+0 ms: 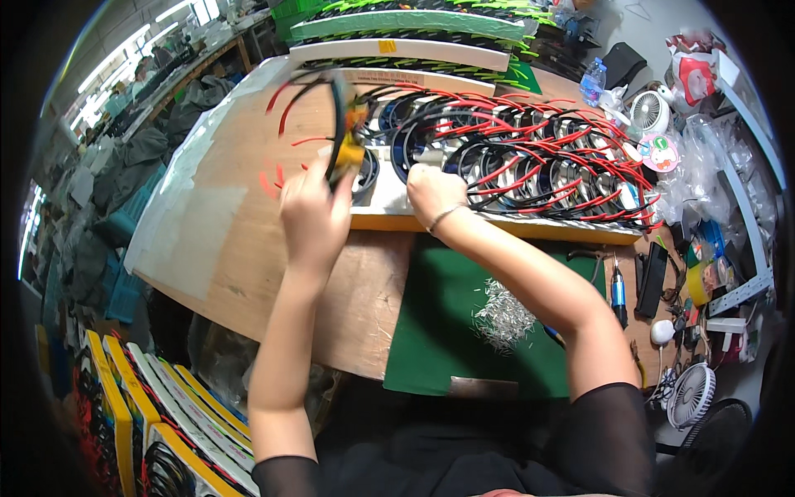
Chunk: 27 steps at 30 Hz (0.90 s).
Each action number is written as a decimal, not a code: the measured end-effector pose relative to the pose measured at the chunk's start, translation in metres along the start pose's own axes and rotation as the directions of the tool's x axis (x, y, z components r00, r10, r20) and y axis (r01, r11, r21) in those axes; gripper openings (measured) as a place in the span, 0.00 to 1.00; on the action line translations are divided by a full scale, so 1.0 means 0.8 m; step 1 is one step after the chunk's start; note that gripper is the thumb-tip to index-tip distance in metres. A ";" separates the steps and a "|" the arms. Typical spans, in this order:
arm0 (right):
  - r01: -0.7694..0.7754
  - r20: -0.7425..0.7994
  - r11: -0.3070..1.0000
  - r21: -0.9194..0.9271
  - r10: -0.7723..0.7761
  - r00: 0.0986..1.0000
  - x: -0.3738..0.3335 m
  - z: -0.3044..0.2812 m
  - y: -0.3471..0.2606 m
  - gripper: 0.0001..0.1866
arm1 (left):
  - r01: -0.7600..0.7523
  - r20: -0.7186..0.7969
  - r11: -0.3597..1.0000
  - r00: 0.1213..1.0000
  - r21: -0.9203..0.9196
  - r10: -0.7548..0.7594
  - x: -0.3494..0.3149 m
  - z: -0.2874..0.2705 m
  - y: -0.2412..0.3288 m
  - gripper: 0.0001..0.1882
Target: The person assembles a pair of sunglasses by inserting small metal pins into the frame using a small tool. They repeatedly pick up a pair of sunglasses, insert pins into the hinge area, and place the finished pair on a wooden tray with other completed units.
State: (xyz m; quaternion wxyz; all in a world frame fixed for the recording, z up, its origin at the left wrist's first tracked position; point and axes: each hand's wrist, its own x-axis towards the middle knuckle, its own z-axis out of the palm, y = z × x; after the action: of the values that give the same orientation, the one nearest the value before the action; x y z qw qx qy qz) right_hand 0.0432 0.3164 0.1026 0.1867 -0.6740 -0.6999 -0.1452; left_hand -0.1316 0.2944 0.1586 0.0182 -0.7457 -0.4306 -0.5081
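My left hand (316,214) is raised over the left end of a long tray. It grips a round black part with yellow pieces (349,156), seen nearly edge-on and smeared by motion. Black and red wires (283,108) trail from it to the left. My right hand (436,197), with a thin bracelet at the wrist, is closed over the tray's near side. A small pale piece (431,156) shows just above its fingers; what they hold is mostly hidden. The tray (497,225), yellow-edged with white inside, holds several round parts with looping red and black wires (530,153).
A green mat (439,331) bears a pile of small silvery pins (503,318). Right of it lie a blue screwdriver-like tool (618,290) and pliers (585,254). Stacked trays with green wires (406,41) stand behind. Fans (650,111) and a bottle (593,81) sit at right.
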 end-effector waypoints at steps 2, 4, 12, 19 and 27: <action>-0.141 0.060 0.990 -0.002 0.141 0.988 0.014 0.040 0.014 0.11 | 0.050 -0.027 0.999 0.998 0.012 -0.050 -0.047 -0.040 0.013 0.11; -0.239 0.292 0.970 -0.041 0.241 0.926 0.015 0.040 0.008 0.11 | 0.207 0.047 0.977 0.977 0.048 -0.209 -0.118 -0.082 -0.004 0.11; 0.170 0.523 0.977 -0.126 -0.080 0.849 0.020 0.029 -0.003 0.12 | 0.120 0.354 0.985 0.922 0.128 -0.158 -0.212 -0.134 -0.013 0.13; -0.109 0.620 0.969 -0.220 0.226 0.751 0.025 0.022 -0.008 0.14 | 0.091 0.522 0.995 0.847 0.043 -0.100 -0.208 -0.114 -0.008 0.11; 0.064 0.194 0.997 -0.047 -0.054 0.980 -0.010 -0.009 0.002 0.25 | 0.024 0.553 0.997 0.831 0.077 -0.063 -0.204 -0.104 0.007 0.12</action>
State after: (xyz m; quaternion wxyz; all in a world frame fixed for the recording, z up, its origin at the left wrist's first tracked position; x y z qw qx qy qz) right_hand 0.0458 0.3057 0.1055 0.0959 -0.6685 -0.7302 -0.1032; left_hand -0.2078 0.1507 0.0750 -0.0940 -0.8501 -0.4509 -0.2553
